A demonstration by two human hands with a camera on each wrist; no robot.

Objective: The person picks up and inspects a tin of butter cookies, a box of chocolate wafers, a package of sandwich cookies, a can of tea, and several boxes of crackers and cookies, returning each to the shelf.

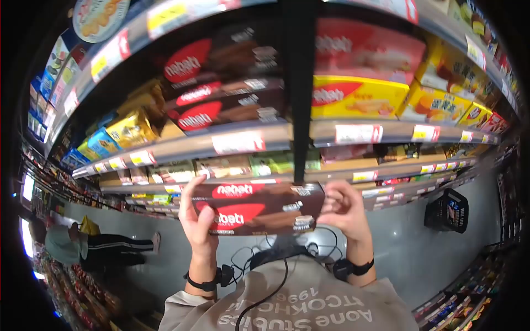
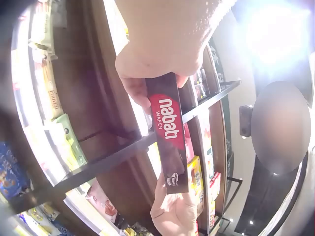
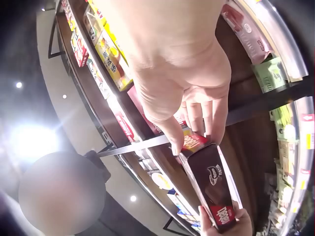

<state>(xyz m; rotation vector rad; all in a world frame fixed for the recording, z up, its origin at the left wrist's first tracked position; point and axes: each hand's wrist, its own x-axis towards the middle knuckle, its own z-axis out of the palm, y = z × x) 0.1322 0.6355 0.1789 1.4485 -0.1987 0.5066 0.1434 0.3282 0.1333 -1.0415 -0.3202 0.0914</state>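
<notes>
A dark brown and red Nabati wafer box (image 1: 265, 212) is held level in front of the chest, its long printed face toward the head camera. My left hand (image 1: 197, 223) grips its left end, thumb on the printed face and fingers behind. At the opposite end, my right hand (image 1: 345, 209) pinches the box between thumb and fingers. The left wrist view shows a narrow side of the wafer box (image 2: 170, 142) between the two hands. In the right wrist view, the right thumb and fingertips (image 3: 174, 142) lie at the near end of the box.
Similar brown wafer boxes (image 1: 221, 113) are stacked on the shelf ahead, left of a black upright (image 1: 301, 94). Yellow boxes (image 1: 359, 99) stand to its right. A black basket (image 1: 446, 211) is on the floor at right; another person (image 1: 83, 243) is at left.
</notes>
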